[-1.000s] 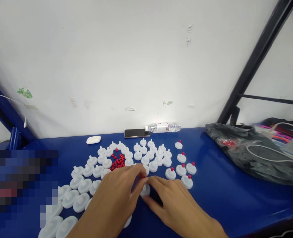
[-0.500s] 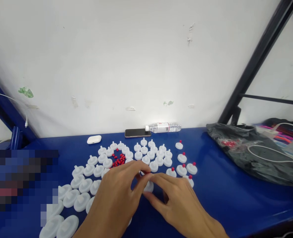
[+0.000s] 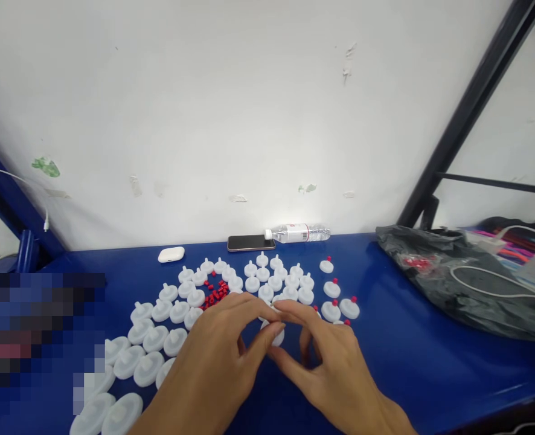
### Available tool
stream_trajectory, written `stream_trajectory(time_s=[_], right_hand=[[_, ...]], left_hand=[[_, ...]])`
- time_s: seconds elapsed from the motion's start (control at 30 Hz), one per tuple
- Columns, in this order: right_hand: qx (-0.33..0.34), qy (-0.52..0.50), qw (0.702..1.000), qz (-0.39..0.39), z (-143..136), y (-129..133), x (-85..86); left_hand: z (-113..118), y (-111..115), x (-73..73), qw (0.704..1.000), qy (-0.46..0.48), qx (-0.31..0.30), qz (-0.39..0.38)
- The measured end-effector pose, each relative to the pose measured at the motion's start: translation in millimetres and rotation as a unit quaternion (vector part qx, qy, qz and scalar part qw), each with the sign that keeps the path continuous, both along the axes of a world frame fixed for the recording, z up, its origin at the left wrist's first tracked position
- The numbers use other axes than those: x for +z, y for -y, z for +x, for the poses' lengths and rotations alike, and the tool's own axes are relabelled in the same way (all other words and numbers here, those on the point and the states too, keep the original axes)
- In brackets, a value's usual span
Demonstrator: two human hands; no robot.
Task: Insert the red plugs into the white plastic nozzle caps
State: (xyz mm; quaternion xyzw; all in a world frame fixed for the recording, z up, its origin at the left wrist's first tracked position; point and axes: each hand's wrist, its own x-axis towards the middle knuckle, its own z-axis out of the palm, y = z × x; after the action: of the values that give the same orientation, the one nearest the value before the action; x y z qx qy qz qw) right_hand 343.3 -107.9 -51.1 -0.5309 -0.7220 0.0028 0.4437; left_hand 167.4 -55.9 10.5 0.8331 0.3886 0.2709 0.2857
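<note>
My left hand (image 3: pixel 231 344) is closed in a pinch over the white stemmed disc (image 3: pixel 276 336), its fingertips at the stem. The small red cap in that pinch is mostly hidden by the fingers. My right hand (image 3: pixel 326 356) grips the same disc by its rim, thumb below and forefinger above. Around the hands, several more white stemmed discs (image 3: pixel 154 338) stand on the blue table (image 3: pixel 407 374). A heap of loose red caps (image 3: pixel 217 293) lies just beyond my left hand. To the right, several discs carry red caps on their stems (image 3: pixel 331 310).
At the wall lie a dark phone (image 3: pixel 250 243), a clear water bottle (image 3: pixel 298 233) and a white earbud case (image 3: pixel 171 254). A black plastic bag (image 3: pixel 471 302) with a bag of red pieces (image 3: pixel 416 262) covers the right side. A black frame post (image 3: pixel 458 115) rises behind.
Both hands have tilted the held disc and shifted slightly; my right hand's fingers have arched up and now cover more of the capped discs behind.
</note>
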Motion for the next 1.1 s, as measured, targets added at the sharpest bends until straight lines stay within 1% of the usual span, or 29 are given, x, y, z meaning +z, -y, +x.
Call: stream_trajectory(time_s=[0.07,0.13,0.2,0.23,0.3,0.4,0.47,0.57,0.67,0.77,0.83,0.93,1.03,1.1], right_hand=[[0.003,-0.001,0.999,0.043,0,1,0.7],[0.006,-0.007,0.996,0.091,0,3,2.6],[0.023,-0.014,0.994,0.109,-1,5,5.5],[0.037,-0.014,0.994,0.106,-1,6,7.0],[0.059,-0.009,0.993,0.099,-1,7,9.4],[0.065,-0.003,0.991,0.118,1,7,10.7],[0.07,-0.002,0.989,0.133,1,6,10.2],[0.081,-0.007,0.987,0.137,2,6,9.6],[0.07,-0.02,0.989,0.131,3,7,10.1],[0.058,-0.017,0.987,0.149,2,7,11.0],[0.058,-0.023,0.986,0.156,2,7,11.3],[0.065,-0.051,0.986,0.145,1,5,11.2],[0.073,-0.072,0.987,0.12,1,4,10.3],[0.083,-0.079,0.987,0.116,2,3,9.3]], left_hand=[[0,2,3.2,0.999,0.03,0.027,-0.033],[-1,3,4.8,0.994,0.04,0.059,-0.084],[-3,5,4.9,0.987,0.043,0.066,-0.142],[-4,5,4.7,0.982,0.051,0.054,-0.173],[-5,7,4.8,0.969,0.084,0.01,-0.231],[-6,8,7.7,0.944,0.137,-0.03,-0.298],[-6,7,10.8,0.938,0.148,-0.033,-0.312],[-6,5,13.8,0.943,0.122,-0.033,-0.308],[-7,7,13.5,0.95,0.104,-0.016,-0.295],[-8,8,11.7,0.949,0.123,0.0,-0.291],[-7,4,10.5,0.931,0.151,-0.03,-0.331],[-6,-3,8.0,0.874,0.218,-0.112,-0.419],[-8,-6,3.2,0.831,0.301,-0.161,-0.44],[-9,-5,0.3,0.815,0.332,-0.19,-0.435]])
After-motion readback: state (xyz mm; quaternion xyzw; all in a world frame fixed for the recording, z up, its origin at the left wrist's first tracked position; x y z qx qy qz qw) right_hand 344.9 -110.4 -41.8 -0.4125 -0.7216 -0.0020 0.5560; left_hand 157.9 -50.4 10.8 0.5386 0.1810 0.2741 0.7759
